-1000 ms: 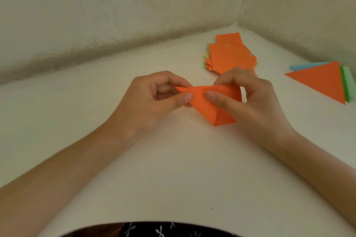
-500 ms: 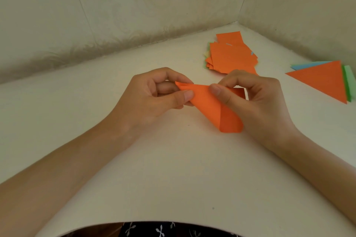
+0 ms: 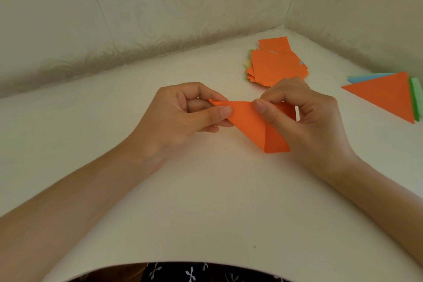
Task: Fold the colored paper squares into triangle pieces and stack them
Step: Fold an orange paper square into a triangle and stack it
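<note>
Both hands are pinching one orange paper sheet (image 3: 249, 121) just above the smooth cream table (image 3: 206, 201): left hand (image 3: 183, 117) on its pointed tip, right hand (image 3: 304, 121) on the top edge, and it's bent over but not creased. Behind sits a loose pile of flat orange squares (image 3: 277, 64). Crisp folded triangles (image 3: 389, 96) sit stacked far right, orange on top, blue and green edges poking out.

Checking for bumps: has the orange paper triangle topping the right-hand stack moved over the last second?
No. The orange paper triangle keeps its place, at the same gap from the pile of orange paper squares.
</note>
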